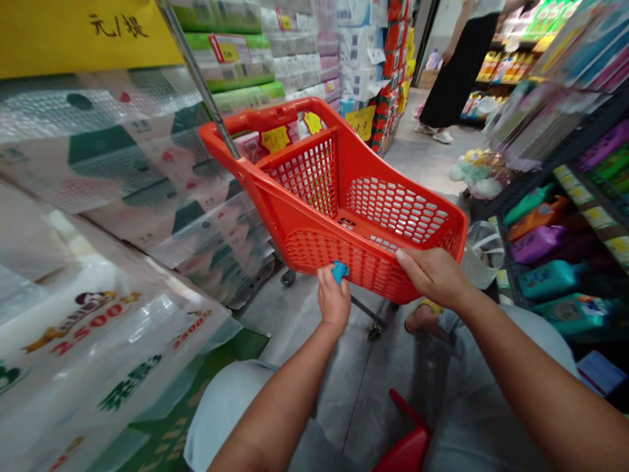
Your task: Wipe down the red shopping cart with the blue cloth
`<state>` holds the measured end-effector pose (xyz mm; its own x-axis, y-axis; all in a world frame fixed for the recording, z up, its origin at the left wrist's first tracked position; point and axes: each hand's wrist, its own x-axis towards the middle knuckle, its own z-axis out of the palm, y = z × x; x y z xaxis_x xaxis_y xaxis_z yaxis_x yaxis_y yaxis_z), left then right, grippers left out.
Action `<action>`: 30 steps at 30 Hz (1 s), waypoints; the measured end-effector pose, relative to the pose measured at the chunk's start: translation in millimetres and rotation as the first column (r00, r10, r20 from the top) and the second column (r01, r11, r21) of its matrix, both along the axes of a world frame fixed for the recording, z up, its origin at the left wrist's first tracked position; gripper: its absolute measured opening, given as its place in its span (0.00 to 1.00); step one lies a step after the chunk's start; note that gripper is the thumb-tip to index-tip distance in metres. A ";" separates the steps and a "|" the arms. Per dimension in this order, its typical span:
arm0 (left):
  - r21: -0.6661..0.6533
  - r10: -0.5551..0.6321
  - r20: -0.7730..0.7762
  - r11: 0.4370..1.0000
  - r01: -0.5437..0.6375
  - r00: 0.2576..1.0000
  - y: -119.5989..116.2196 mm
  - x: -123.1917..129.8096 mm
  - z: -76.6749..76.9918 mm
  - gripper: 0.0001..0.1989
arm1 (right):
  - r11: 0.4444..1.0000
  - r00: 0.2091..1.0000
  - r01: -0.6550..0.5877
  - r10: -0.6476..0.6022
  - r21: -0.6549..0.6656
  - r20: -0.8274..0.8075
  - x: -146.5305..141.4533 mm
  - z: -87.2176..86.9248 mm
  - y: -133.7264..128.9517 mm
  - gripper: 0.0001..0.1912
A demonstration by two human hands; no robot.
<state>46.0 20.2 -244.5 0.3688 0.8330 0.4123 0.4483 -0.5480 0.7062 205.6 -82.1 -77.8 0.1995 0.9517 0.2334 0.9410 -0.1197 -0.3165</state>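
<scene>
A red plastic shopping cart (373,190) with perforated walls stands in front of me, its basket showing nothing inside. My left hand (334,298) is closed round a small blue item (340,271), which looks like a cloth, against the cart's near side wall. Further right, my right hand (437,275) grips the cart's rim, thumb on top and the other fingers hidden behind the wall.
Wrapped paper packs (147,157) are stacked at the left, with large printed bags (122,328) nearer. Shelves of bottles (550,278) line the right. A person in a black skirt (455,72) stands up the aisle. Something red (405,449) lies low between my knees.
</scene>
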 end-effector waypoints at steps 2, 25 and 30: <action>-0.034 -0.019 0.016 0.999 0.019 1.000 1.8 0.4 1.0 0.19 | 1.000 1.000 -0.006 0.006 -0.004 -0.006 0.8 -0.4 0.7 0.28; -0.246 0.229 0.260 0.955 -0.165 0.938 19.3 -6.1 46.0 0.13 | 0.998 0.997 -0.066 0.066 -0.010 -0.039 9.2 2.4 -2.3 0.31; -0.178 0.133 0.210 0.979 -0.096 0.969 17.9 -16.1 59.5 0.14 | 0.997 0.997 -0.067 0.066 -0.028 -0.029 14.2 0.9 -4.3 0.35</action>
